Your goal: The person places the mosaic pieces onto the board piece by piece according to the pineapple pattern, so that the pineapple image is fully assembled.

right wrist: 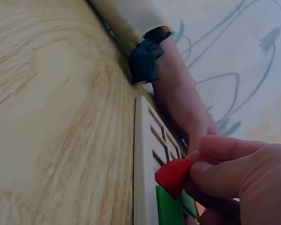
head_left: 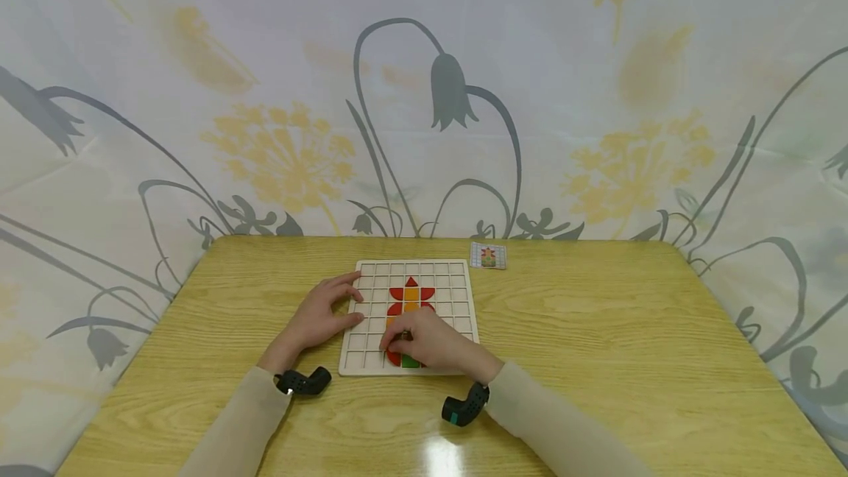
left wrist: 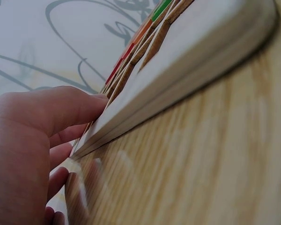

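Note:
A white wooden grid board [head_left: 361, 361] lies on the table, with red, orange and green tiles set in its middle columns. My right hand [head_left: 430, 341] reaches over the lower part of the board. Thumb and fingers pinch a red rounded tile [right wrist: 174, 176], which leans over its cell beside a green tile [right wrist: 169, 206] in the right wrist view. Part of the tile pattern is hidden under this hand. At the board's left side, my left hand [head_left: 321, 313] rests with fingers spread, thumb and fingertips on the rim. A red triangle tile [head_left: 411, 282] tops the pattern.
A small printed card [head_left: 488, 256] with a coloured figure on a grid lies just off the board's upper right corner. The wooden table [head_left: 596, 330] runs back to a flower-printed cloth [head_left: 291, 57]. A black wrist camera [head_left: 464, 407] sits on each wrist.

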Demonstrator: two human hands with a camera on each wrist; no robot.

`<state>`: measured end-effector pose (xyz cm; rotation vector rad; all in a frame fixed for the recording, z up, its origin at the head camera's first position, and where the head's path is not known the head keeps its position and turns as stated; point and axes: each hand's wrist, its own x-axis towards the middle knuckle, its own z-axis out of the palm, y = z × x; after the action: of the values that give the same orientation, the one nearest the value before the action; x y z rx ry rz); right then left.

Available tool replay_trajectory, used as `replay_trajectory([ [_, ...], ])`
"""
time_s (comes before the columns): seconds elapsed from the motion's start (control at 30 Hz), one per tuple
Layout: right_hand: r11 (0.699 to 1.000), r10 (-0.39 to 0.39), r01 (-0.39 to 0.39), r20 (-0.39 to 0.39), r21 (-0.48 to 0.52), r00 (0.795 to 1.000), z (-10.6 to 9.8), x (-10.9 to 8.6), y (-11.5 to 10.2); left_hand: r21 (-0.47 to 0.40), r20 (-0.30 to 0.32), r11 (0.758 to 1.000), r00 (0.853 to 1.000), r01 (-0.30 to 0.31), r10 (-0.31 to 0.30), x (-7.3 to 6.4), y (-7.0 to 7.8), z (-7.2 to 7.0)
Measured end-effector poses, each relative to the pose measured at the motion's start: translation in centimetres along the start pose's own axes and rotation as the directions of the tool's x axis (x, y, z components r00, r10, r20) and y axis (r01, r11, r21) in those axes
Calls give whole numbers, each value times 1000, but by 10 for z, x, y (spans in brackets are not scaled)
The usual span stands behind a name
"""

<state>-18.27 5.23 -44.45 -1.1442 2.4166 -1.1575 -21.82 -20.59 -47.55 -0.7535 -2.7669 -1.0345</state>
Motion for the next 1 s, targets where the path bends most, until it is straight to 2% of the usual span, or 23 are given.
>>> replay_trajectory([
  [0.2,999,-28,29,23,-39,999,0,-1,0,0,0,1000,1000,5,-5,1,1,-1],
  [0.33,993,-70,76,61,-93,996,0,0,1,5,1,1000,1000,5,-5,1,1,0],
  [0.5,966,-136,155,104,-206,985,2,-1,2,3,2,1000,1000,1,-1,0,2,0],
  [0.6,953,-143,168,113,-251,983,3,-2,1,1,3,1000,1000,-3,3,0,2,0],
  [0.87,955,-141,163,104,-248,985,3,-5,3,14,5,1000,1000,-12,12,0,1,1],
  [1.0,965,-138,153,85,-211,987,2,-6,4,14,4,1000,1000,-16,16,0,1,0],
])
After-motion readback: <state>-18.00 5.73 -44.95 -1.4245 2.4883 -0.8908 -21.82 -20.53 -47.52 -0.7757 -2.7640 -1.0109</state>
